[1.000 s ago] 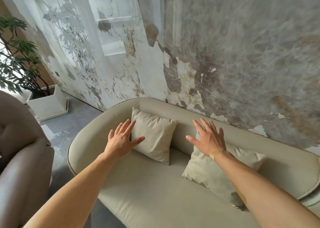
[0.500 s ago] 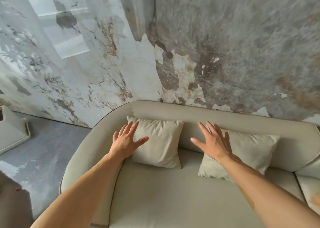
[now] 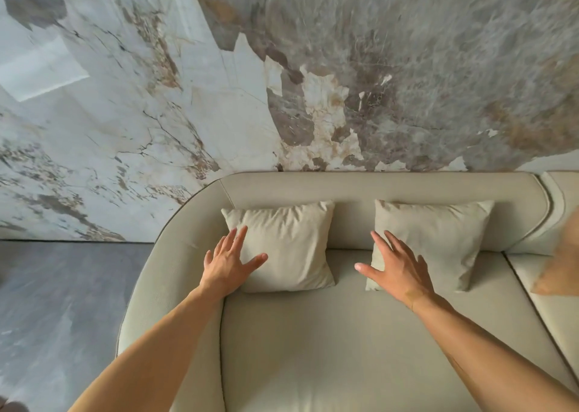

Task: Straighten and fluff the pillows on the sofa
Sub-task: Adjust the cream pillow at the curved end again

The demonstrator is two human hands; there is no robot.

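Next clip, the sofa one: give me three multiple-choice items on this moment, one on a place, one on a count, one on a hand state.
1. Where does the left hand lie?
A. over the left pillow's left edge
B. on the floor
C. on the wall

2. How many beige pillows lean on the sofa back?
A. one
B. two
C. four

3. How is the right hand, at the right pillow?
A. fisted
B. gripping cloth
C. open, fingers spread

Key: 1 A, its fingers overlap that edge; 2 B, two stand side by side; 3 C, nothing is grasped.
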